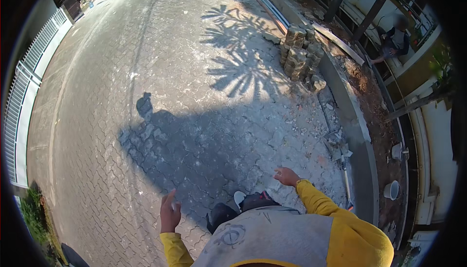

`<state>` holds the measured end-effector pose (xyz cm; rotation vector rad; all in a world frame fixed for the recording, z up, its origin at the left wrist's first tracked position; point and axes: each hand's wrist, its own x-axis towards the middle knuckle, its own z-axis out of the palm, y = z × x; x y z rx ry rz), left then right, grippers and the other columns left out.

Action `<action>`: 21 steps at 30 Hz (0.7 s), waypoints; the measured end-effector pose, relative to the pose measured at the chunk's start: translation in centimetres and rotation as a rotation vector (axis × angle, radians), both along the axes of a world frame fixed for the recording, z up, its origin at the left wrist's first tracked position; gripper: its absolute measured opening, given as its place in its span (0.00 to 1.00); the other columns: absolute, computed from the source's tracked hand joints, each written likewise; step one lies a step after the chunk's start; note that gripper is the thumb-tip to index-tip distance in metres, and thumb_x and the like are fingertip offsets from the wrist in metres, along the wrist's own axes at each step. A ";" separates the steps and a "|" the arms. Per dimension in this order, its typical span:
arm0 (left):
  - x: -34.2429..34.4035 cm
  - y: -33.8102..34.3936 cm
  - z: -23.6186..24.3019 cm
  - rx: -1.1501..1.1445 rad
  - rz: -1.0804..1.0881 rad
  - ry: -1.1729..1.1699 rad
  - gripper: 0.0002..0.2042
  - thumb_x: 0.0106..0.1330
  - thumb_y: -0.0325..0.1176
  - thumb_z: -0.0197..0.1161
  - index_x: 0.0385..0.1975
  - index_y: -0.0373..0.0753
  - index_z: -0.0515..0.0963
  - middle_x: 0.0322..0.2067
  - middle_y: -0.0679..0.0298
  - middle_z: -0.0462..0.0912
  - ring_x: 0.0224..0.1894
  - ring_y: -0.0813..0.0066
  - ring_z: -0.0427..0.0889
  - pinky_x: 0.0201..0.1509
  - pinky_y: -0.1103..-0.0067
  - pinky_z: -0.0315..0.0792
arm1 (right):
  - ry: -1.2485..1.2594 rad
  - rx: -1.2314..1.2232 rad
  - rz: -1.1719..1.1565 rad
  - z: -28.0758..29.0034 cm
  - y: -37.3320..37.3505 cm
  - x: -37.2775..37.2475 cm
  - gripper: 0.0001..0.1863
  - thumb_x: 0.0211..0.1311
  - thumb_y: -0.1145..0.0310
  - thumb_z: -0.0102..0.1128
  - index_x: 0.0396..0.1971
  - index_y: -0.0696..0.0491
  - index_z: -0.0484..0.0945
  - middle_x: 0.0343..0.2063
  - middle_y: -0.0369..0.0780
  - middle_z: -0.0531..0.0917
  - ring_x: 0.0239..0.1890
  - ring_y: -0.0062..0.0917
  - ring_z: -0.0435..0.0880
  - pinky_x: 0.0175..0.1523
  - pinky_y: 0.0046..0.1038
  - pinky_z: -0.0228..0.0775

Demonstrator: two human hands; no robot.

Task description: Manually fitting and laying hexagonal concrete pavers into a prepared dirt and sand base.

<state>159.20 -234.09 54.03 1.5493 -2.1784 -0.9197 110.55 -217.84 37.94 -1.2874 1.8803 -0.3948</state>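
Observation:
Above the paving, my left hand is raised in a yellow sleeve, its fingers stretched out and apart, with nothing in it. My right hand reaches out from the other yellow sleeve, fingers pointing left and partly spread, also holding nothing. Both hang over the interlocking paver road, touching no object. To the right of my right hand, a long-handled tool lies along the concrete curb; its head, among rubble, is hard to make out. Farther ahead stands a stack of paving blocks beside the curb.
Broken rubble covers the ground before the stack. Two buckets stand in the soil strip beyond the curb. Another person sits at the far right. Long pipes lie along the curb. A white gate borders the left side.

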 end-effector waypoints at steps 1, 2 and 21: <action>4.9 0.8 -6.9 0.174 0.038 -0.163 0.24 0.60 0.28 0.61 0.60 0.40 0.75 0.49 0.48 0.80 0.52 0.47 0.78 0.58 0.65 0.72 | -0.037 -0.051 -0.018 3.3 -5.4 0.7 0.26 0.63 0.53 0.60 0.53 0.56 0.78 0.43 0.52 0.85 0.46 0.43 0.84 0.53 0.38 0.74; 8.0 1.3 -11.7 0.463 0.033 -0.369 0.25 0.58 0.32 0.64 0.59 0.40 0.76 0.43 0.48 0.83 0.49 0.46 0.81 0.56 0.65 0.74 | -0.072 -0.097 -0.046 5.9 -9.9 0.7 0.27 0.64 0.53 0.60 0.57 0.55 0.76 0.45 0.51 0.85 0.47 0.41 0.84 0.54 0.37 0.74; -5.5 -79.0 -21.2 0.851 0.297 0.012 0.10 0.64 0.42 0.56 0.44 0.50 0.75 0.40 0.71 0.77 0.39 0.69 0.76 0.31 0.65 0.67 | -0.063 0.604 -0.612 -2.2 -28.5 5.3 0.30 0.54 0.41 0.58 0.42 0.53 0.85 0.44 0.48 0.86 0.49 0.41 0.84 0.54 0.41 0.75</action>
